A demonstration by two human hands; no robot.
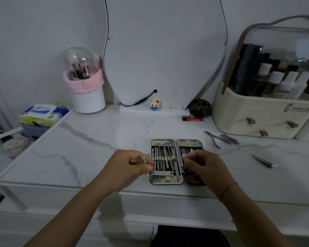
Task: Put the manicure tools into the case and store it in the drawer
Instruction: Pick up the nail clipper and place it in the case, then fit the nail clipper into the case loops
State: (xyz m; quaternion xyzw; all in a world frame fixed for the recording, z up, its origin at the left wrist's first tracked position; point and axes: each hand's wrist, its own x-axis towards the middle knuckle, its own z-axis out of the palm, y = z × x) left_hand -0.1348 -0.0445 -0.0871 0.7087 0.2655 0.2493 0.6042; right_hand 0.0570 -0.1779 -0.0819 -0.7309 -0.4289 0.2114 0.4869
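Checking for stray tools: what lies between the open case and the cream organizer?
In the head view, a few loose metal tools lie between the case and the organizer, apart from both.

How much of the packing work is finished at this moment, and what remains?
Done: the case lies open, its left half full of tools. In hand: the left hand and right hand are at it. Left: loose tools and a clipper on the table, then closing and storing it.
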